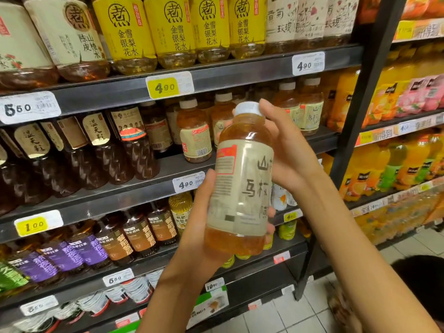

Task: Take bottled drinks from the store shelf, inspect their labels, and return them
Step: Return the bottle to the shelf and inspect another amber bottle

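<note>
- Bottle (240,183), amber drink: held off the shelf (240,78), label toward the viewer for reading.
- Left hand (199,227): clasps its base, 7 o'clock.
- Right hand (288,150): curled behind the neck at 2 o'clock, probably steadying.

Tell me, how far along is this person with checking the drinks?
One amber bottle is already off the shelf. Right now the left hand grips its lower half and the right hand holds near the white cap, label facing the camera, so inspection is underway. Putting it back is still left.
</note>
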`<state>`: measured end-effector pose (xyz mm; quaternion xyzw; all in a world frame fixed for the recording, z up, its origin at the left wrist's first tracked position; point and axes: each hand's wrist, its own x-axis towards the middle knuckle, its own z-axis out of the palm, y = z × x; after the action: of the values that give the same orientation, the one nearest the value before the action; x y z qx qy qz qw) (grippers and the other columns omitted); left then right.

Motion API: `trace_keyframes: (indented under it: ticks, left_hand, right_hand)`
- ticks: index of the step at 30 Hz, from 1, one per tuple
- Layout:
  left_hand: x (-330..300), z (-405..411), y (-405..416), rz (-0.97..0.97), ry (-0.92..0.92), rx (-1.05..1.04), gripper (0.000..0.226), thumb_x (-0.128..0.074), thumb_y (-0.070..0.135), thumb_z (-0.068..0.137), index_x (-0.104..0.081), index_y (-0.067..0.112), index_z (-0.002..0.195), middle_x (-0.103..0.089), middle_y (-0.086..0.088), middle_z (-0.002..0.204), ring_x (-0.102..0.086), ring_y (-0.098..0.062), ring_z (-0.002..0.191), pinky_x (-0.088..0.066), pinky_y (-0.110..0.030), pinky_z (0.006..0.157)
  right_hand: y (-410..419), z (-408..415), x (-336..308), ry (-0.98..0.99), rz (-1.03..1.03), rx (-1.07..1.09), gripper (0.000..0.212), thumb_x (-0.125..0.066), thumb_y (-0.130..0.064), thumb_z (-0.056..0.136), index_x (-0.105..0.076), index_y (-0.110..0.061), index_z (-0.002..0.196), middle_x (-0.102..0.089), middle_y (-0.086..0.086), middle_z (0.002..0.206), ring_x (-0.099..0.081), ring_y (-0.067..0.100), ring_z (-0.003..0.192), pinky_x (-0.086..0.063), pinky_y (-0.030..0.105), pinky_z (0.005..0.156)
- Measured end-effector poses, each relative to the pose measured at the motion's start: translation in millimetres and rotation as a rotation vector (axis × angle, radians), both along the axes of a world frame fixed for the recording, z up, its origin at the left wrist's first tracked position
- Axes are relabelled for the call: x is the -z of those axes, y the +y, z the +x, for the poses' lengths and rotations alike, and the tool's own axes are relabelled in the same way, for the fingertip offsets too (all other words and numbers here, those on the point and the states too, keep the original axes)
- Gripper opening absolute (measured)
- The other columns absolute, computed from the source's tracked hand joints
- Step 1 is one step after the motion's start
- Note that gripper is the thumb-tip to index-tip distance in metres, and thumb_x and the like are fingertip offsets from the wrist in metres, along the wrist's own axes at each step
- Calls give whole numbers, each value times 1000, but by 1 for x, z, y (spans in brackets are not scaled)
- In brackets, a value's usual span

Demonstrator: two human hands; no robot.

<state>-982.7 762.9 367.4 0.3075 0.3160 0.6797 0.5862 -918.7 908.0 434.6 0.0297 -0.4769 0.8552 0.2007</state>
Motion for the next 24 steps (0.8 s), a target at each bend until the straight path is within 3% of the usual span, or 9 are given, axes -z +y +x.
trace_keyframes:
  ticks: [2,5,7,9,12,14,16,20,24]
  left_hand:
    - [-1,3,4,-18,-47,97,82,-50,69,82,-55,0,125,-65,-21,99,-66,-29,82,-55,-38,72]
    - [5,8,4,-28,-51,127,84,-49,71,81,-55,1,128,-65,-23,104,-66,-32,89,-56,-40,77]
    - [2,6,4,-83,100,4,80,-50,72,76,-59,13,129,-67,-19,112,-67,-31,100,-57,-40,83]
    - [-4,0,8,-171,380,-191,64,-47,64,82,-58,23,130,-66,-9,122,-63,-25,112,-54,-36,89]
    - [-9,-3,9,-169,587,-287,47,-44,54,92,-60,27,126,-65,-2,125,-62,-19,115,-53,-30,90]
    - [-6,6,0,-90,506,-218,41,-52,66,80,-68,43,110,-70,6,115,-66,-13,107,-56,-26,82]
    - [-3,11,-9,-32,334,-216,37,-57,67,78,-70,45,105,-70,4,114,-66,-16,107,-56,-26,78]
    - [-12,14,1,-25,-1,-144,65,-57,63,75,-67,16,118,-70,-16,109,-70,-29,90,-58,-36,68]
    - [-19,21,2,-43,-317,52,77,-59,65,76,-66,-3,113,-67,-22,97,-68,-31,79,-58,-40,67]
  right_hand:
    - [-2,-3,3,21,-69,-33,40,-51,-39,86,-59,-7,108,-71,9,95,-61,29,103,-42,44,103]
    - [-4,-5,3,57,-144,-18,32,-51,-36,88,-58,-7,101,-71,7,85,-65,26,89,-43,42,98]
    - [-2,-1,1,49,-110,38,28,-51,-33,92,-58,-7,96,-69,6,79,-65,23,81,-48,38,86]
    - [1,4,-2,13,-6,125,26,-54,-32,91,-59,-7,95,-71,7,78,-67,23,78,-53,35,77]
    - [-1,6,-5,-72,167,303,23,-58,-33,90,-62,-10,93,-73,6,82,-69,21,81,-57,33,75]
    - [-2,4,-6,-123,216,354,24,-61,-35,89,-64,-11,92,-72,7,86,-68,21,84,-55,34,81]
    - [0,4,-8,-167,245,326,27,-62,-40,88,-64,-13,88,-67,7,89,-64,20,86,-53,35,85]
    - [5,7,-9,-147,157,92,28,-57,-39,89,-56,-14,100,-58,6,92,-57,19,88,-49,31,81]
    - [5,0,5,-200,11,23,44,-57,-41,85,-53,-7,114,-50,21,118,-48,32,112,-35,46,108]
